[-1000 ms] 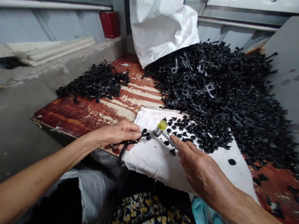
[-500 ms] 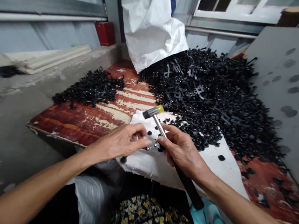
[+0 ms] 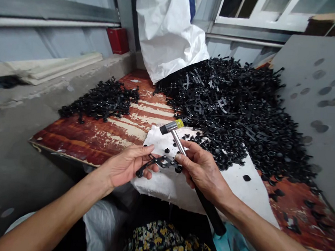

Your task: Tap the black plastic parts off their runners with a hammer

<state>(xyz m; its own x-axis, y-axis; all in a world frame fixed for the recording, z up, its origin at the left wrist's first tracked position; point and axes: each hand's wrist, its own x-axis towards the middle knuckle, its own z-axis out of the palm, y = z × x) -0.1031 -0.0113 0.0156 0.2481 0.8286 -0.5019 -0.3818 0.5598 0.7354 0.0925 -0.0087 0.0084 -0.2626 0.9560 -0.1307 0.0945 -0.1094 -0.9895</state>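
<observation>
A black scissor-like linkage (image 3: 166,162) with shiny rivets stretches between my two hands above the white cloth (image 3: 152,185). My left hand (image 3: 128,163), thumb raised, has the linkage's left end lying across its fingers; one arm with a round black foot hangs below them. My right hand (image 3: 203,166) is wrapped round a small hammer (image 3: 179,142) with a metal shaft, a yellow face and a dark face. Its black grip slants down toward my lap. The thumb of that hand also meets the linkage's right end. Loose black round pieces (image 3: 167,150) lie on the cloth.
A large heap of black parts (image 3: 232,100) spreads over the back right of the worn red board (image 3: 74,136). A smaller pile of black linkages (image 3: 101,99) sits at left. A white sack (image 3: 170,31) hangs behind; a grey spotted panel (image 3: 331,117) stands at right.
The linkage has come into clear view, spread out between both hands. My left hand has turned palm up and its fingers have loosened. The hammer stays in my right hand.
</observation>
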